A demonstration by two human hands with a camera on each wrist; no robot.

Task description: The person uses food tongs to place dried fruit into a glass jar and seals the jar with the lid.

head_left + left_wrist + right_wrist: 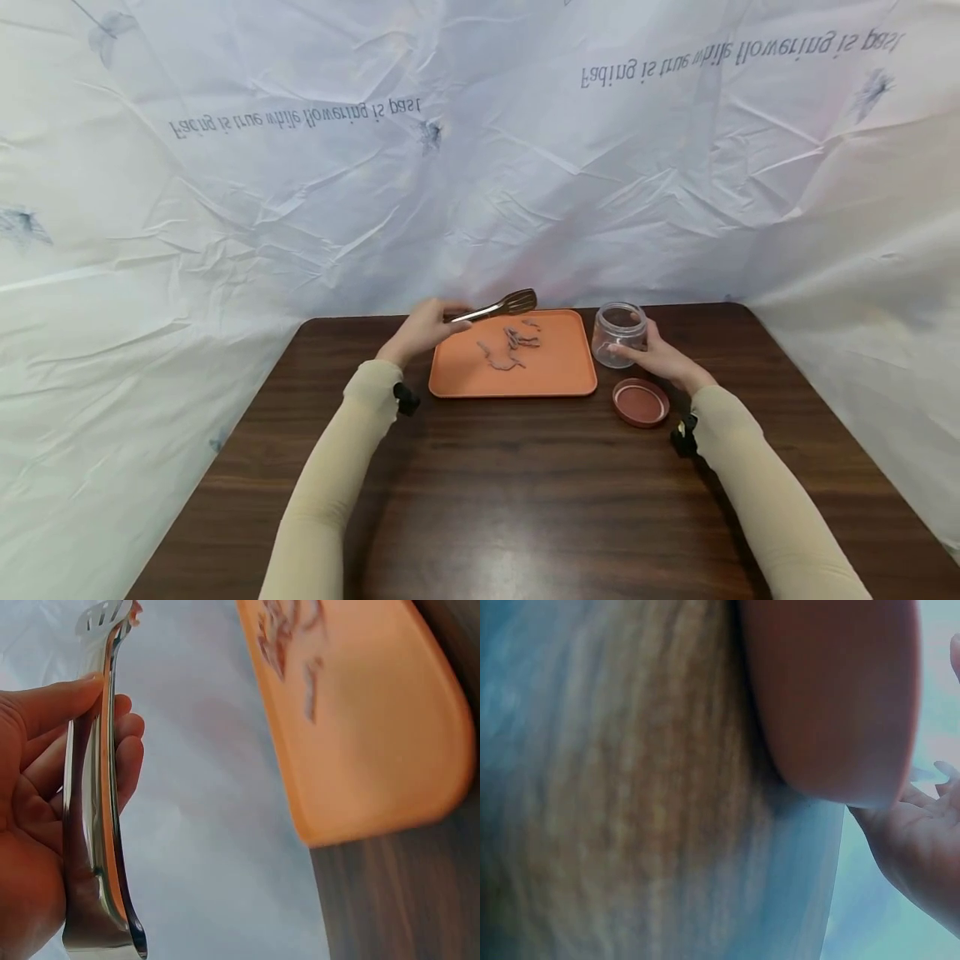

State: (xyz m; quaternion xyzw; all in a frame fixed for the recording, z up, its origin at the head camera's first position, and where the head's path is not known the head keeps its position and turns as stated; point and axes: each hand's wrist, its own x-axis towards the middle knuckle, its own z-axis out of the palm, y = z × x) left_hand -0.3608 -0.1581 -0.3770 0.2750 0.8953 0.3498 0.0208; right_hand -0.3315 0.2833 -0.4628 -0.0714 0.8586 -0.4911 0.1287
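Note:
My left hand (423,331) grips metal tongs (91,825) over the far left part of an orange tray (468,382). Their slotted head (519,302) points right, above the tray's back edge. In the left wrist view a small reddish-brown scrap (135,612) shows at the tips. Thin brownish strips (504,363) lie on the tray. To its right, my right hand (670,360) holds a clear jar (609,354) by its side, thumb in front; the mouth is uncovered. A round reddish-brown lid (641,403) lies just in front of the jar, large in the right wrist view.
Everything stands near the back of a dark wooden table (517,492). A white printed sheet (480,192) hangs right behind the table's back edge and along both sides.

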